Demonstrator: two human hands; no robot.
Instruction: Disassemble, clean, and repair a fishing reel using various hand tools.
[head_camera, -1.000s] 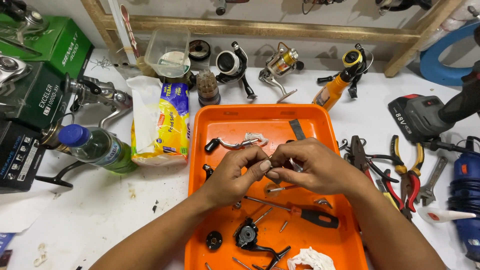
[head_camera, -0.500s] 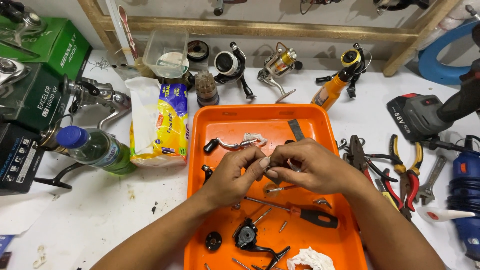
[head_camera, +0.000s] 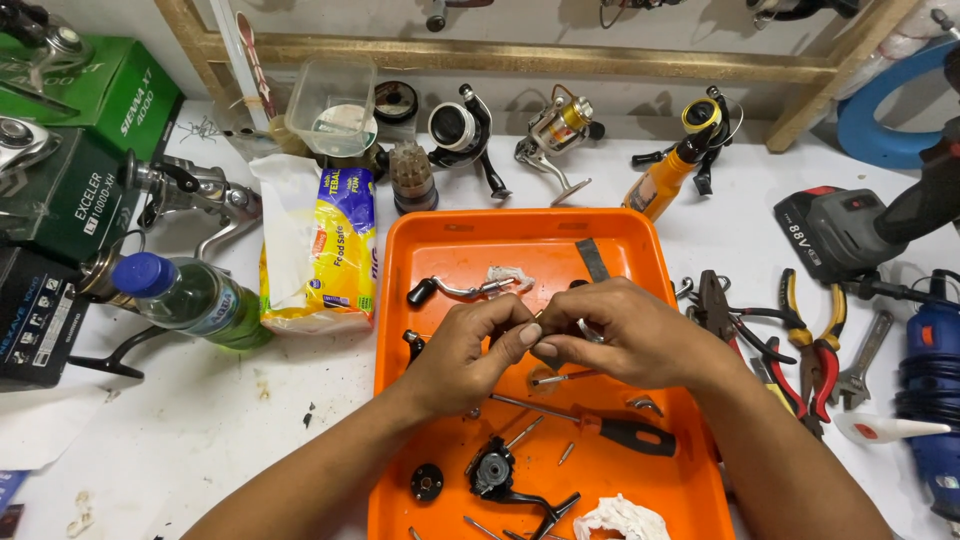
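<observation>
My white workbench is scuffed and stained. On it sits the orange tray, with a yellow bag and a lying blue-capped bottle to its left. Pliers, a wrench and a drill battery lie to its right. Behind the tray stand what look like fishing reels and an orange oil bottle.
</observation>
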